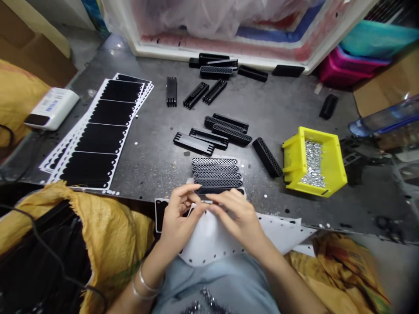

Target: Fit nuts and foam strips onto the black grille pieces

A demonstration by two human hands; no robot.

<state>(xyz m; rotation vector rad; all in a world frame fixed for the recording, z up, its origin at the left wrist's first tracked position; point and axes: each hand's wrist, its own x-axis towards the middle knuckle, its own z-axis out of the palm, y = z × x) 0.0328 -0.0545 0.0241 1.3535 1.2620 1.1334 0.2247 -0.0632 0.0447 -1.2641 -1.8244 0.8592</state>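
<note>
From here I see my left hand (178, 213) and right hand (234, 218) close together, their fingertips meeting at the upper edge of a white backing sheet (212, 237). Whether they are clamped on it or only touching it, I cannot tell. The sheet curls up from my lap, its scalloped edge dotted with small holes. Just beyond my fingers lies a black plastic strip (220, 190), partly hidden by them, at the near end of a tight row of black mesh grilles (216, 172) on the steel workbench (157, 111). Left of that row lie stacked sheets of black adhesive pads (98, 131), with more black grilles (212, 126) scattered beyond it. To its right sits a yellow plastic bin (327, 179) filled with small silver metal pieces (312, 163).
</note>
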